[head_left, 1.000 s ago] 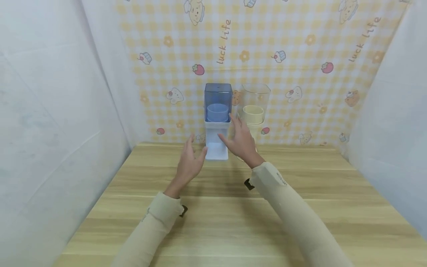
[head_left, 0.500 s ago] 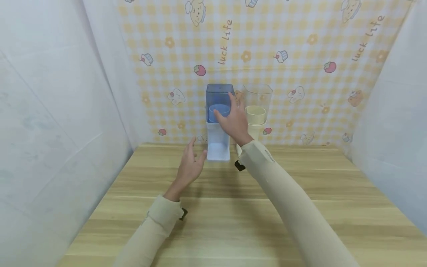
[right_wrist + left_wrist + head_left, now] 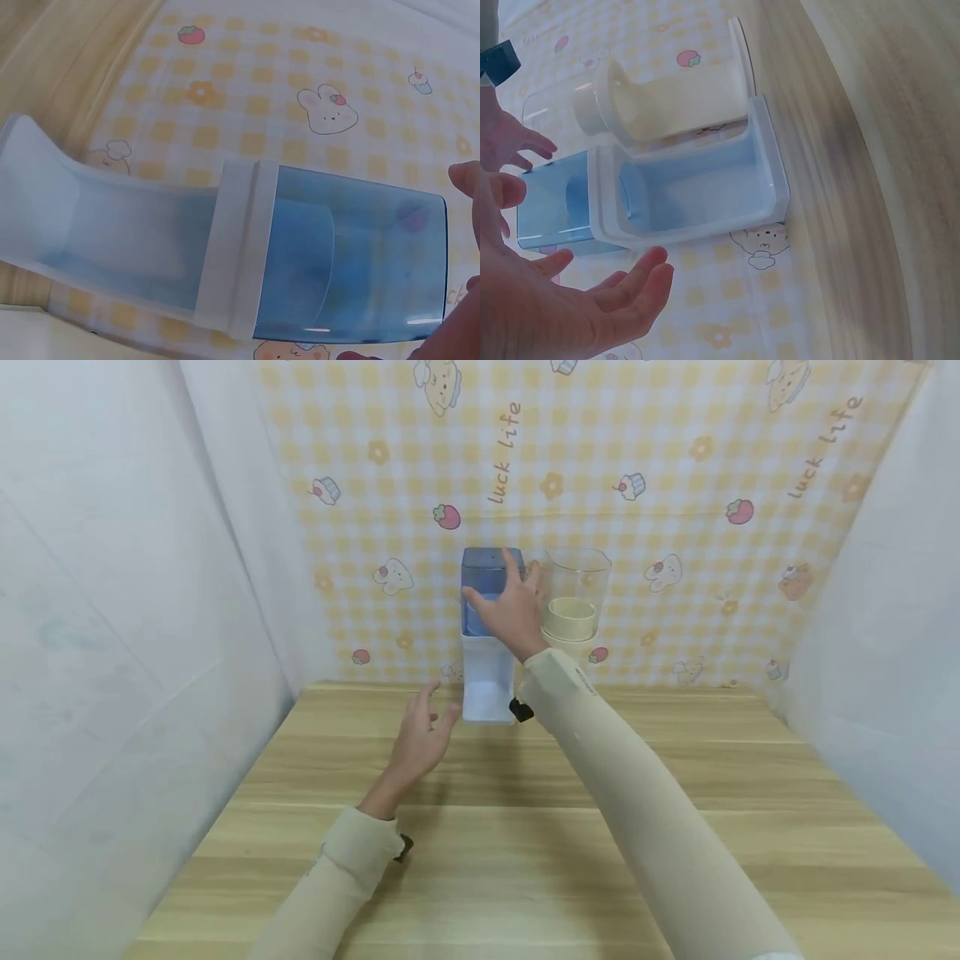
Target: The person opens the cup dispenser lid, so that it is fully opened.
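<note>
Head view: we see a blue-and-white dispenser (image 3: 486, 656) standing upright by the middle of the far edge of the tabletop (image 3: 675, 760). Just beside it, toward the right corner, stands a cream dispenser (image 3: 572, 635) with a clear upper container.

We judge the work to be at an early point. On both dispensers, the upper container sits on its stand, and neither of the 2 hands holds anything. The right hand (image 3: 512, 612) is spread at the translucent blue container (image 3: 486, 578), thumb and fingers apart; we cannot tell whether it touches. The left hand (image 3: 416, 739) is loosely spread near the left side of the stand, holding nothing. What seems left is a grip on the blue-and-white dispenser, not yet made.

As for writing, we read "luck life" in 2 places on the checked backdrop cloth (image 3: 645, 443). Small marks on the right cuff (image 3: 551, 681) are too tiny to read, and we find no legible brand or label on either dispenser.
</note>
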The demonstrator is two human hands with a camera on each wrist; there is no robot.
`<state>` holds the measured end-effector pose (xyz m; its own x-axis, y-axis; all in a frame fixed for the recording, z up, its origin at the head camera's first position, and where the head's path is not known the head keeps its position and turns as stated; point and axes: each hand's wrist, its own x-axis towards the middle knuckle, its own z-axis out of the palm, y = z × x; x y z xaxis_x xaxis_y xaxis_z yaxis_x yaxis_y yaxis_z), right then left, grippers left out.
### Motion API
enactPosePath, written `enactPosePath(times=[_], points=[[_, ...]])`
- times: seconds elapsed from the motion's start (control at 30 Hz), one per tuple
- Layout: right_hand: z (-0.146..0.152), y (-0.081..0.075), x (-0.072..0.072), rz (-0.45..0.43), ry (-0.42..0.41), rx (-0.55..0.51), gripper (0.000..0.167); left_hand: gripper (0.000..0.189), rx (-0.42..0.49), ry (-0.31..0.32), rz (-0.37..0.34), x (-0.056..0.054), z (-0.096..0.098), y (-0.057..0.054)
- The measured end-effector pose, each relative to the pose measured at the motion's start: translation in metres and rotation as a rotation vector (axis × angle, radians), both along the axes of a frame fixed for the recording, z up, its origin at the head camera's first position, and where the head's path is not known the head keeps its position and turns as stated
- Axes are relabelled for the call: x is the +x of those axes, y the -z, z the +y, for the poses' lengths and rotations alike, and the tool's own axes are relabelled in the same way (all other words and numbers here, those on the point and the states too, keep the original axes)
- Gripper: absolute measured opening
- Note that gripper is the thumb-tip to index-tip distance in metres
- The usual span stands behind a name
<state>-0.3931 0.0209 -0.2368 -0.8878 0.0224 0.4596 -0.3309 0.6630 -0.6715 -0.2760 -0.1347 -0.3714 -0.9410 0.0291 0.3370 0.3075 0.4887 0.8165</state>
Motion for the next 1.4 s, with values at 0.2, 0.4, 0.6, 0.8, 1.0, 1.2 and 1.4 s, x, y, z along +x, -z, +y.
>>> enactPosePath(times=[0.2, 0.4, 0.6, 0.8, 1.0, 1.2, 1.4], points=[[-0.01, -0.008, -0.007, -0.09, 0.035, 0.002, 0.093, 0.06, -0.014, 0.012, 0.009, 0.0, -0.007, 0.002], [-0.013, -0.005, -0.012, -0.14, 0.06, 0.004, 0.101, 0.058, -0.033, 0.017, 0.008, 0.0, -0.011, 0.002], [-0.009, 0.004, -0.017, -0.106, 0.052, -0.013, 0.101, 0.057, -0.03, 0.016, -0.026, 0.0, -0.008, -0.001], [-0.009, 0.013, -0.02, -0.04, 0.049, -0.026, 0.097, 0.056, -0.037, 0.005, -0.032, 0.002, -0.007, -0.001], [-0.012, 0.022, -0.021, 0.061, 0.105, -0.005, 0.096, 0.057, -0.053, 0.007, -0.026, 0.001, -0.009, 0.003], [-0.013, 0.026, -0.02, 0.129, 0.136, -0.001, 0.101, 0.056, -0.046, -0.008, -0.037, 0.001, -0.008, 0.002], [-0.015, 0.034, -0.018, 0.2, 0.133, -0.025, 0.1, 0.056, -0.046, -0.022, -0.057, 0.002, -0.008, 0.002]])
